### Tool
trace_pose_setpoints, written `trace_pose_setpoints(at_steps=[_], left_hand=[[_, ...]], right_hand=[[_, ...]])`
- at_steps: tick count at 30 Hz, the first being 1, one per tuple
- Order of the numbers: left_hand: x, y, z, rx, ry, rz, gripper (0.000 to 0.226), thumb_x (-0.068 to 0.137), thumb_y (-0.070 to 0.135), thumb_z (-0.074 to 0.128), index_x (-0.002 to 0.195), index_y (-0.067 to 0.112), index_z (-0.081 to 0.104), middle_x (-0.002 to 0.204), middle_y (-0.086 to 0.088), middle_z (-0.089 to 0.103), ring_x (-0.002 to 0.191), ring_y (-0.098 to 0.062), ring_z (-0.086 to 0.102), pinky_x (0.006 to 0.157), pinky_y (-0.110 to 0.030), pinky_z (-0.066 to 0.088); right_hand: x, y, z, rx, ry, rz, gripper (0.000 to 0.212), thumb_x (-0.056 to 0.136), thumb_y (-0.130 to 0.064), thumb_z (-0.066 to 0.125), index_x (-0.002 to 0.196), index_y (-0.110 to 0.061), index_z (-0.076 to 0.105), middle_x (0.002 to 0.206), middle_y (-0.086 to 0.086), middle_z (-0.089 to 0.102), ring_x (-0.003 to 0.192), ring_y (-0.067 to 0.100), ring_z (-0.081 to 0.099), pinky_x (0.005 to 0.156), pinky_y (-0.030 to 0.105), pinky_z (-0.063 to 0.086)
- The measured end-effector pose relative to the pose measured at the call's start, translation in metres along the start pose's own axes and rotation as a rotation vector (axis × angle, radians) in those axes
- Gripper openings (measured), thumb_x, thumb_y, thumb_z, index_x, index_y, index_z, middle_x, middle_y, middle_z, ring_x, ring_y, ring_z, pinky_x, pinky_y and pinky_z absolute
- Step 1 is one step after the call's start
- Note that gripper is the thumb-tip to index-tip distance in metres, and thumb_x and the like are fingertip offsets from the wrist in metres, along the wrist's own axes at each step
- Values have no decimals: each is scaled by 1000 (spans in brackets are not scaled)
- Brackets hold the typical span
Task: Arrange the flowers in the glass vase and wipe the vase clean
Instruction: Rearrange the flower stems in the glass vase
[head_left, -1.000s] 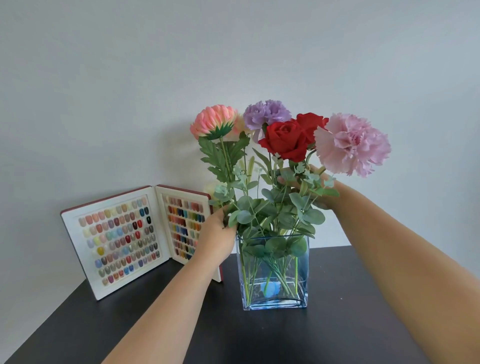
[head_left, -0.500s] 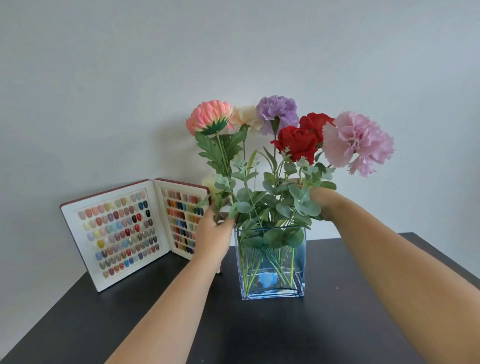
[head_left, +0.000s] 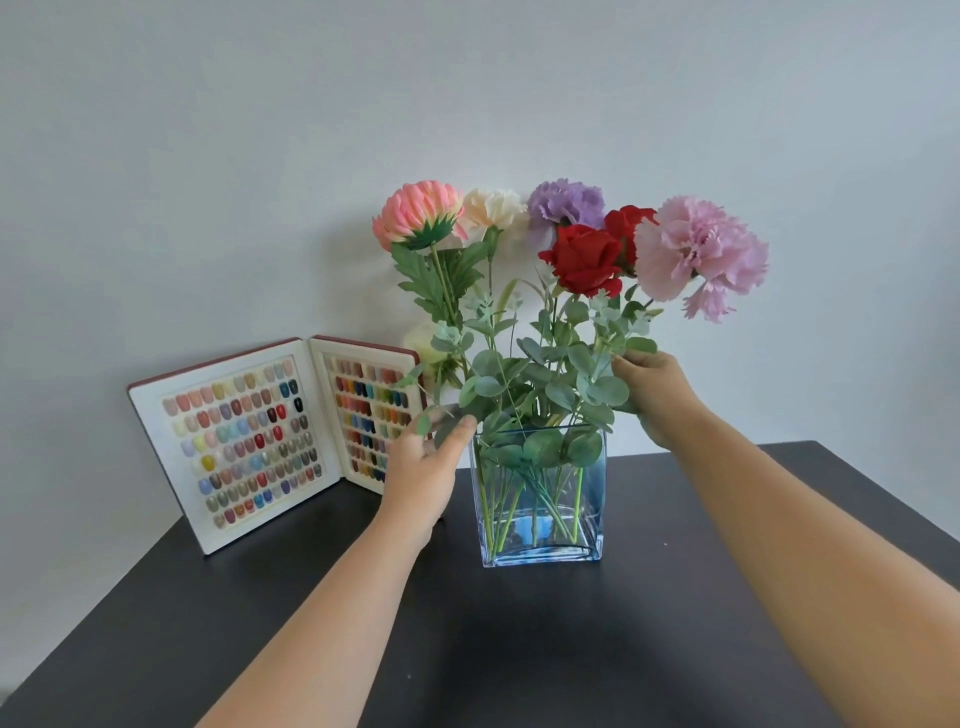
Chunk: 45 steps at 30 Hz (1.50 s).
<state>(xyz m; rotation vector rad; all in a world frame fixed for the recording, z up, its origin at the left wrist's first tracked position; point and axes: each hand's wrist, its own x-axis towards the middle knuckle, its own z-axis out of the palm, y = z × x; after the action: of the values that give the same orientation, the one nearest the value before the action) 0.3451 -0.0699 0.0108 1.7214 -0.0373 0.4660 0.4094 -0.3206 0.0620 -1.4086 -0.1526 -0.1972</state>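
The nail colour sample book stands open at the left, against the wall, close behind the left hand. This hand is loosely curled, its fingertips on the eucalyptus leaves at the left corner of the glass vase; it grips no stem firmly. The vase stands on the dark bench with all the flowers inside. If the left hand swings back, it could knock the book over. The right hand pinches the stem under the pink carnation. This heavy bloom leans outward; a strong pull could tip the narrow vase or draw the stem out.
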Motion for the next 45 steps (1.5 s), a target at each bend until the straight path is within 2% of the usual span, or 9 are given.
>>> trace_pose_setpoints(at_steps=[6,12,14,16,23,28,33,38,45], left_hand=[[-8,7,-2,50,-29,42,27,81,53,66,105,40,66,69,26,67,73,6,61,69,-14,40],[-10,10,1,225,-38,124,50,66,65,73,110,45,61,125,12,63,115,-6,56,92,-24,43],[-6,16,6,315,2,162,65,67,65,73,122,30,63,121,-11,67,114,-32,59,96,-39,49],[-3,27,10,351,57,252,62,69,62,73,117,23,68,109,3,71,106,-24,64,86,-19,50],[5,48,26,581,18,292,65,76,58,70,121,11,67,99,-8,74,82,-20,67,75,-37,55],[13,56,36,645,-68,283,40,83,47,67,107,16,71,67,6,64,65,-17,62,60,-31,49],[29,67,35,672,-112,214,59,88,41,64,130,2,55,50,2,48,46,-11,46,53,-29,40],[39,80,33,692,-228,119,39,85,39,67,67,8,54,55,-11,52,47,-20,42,48,-27,31],[31,73,30,682,-267,92,34,84,44,66,82,10,70,70,-2,71,65,-20,64,58,-31,50]], right_hand=[[-9,-8,0,-101,116,-14,18,85,-4,53,83,-18,64,65,-3,70,51,13,63,49,23,51],[-69,13,-3,-216,122,-312,33,74,-16,52,96,-41,55,88,-18,62,77,3,55,72,29,46],[-78,14,4,-378,-10,-363,30,78,-30,63,105,-42,55,103,-15,59,92,6,54,74,26,44],[-72,10,11,-599,-29,-415,31,81,-38,68,111,-39,58,108,-9,60,100,13,50,77,25,40],[-56,-2,19,-745,16,-398,18,85,-30,68,101,-24,73,71,-18,59,67,2,54,54,5,37],[-58,-2,23,-828,-18,-380,12,84,-32,68,85,-21,74,60,-14,62,58,5,55,49,17,37],[-49,-15,26,-887,-13,-323,21,90,-29,59,83,-15,73,64,2,68,56,13,52,49,20,37],[-45,-15,34,-851,4,-197,21,90,-27,58,87,-14,73,70,6,70,59,15,52,53,23,40],[-53,-15,31,-881,39,-242,23,85,-32,64,80,-12,75,75,15,69,67,29,58,55,25,41]])
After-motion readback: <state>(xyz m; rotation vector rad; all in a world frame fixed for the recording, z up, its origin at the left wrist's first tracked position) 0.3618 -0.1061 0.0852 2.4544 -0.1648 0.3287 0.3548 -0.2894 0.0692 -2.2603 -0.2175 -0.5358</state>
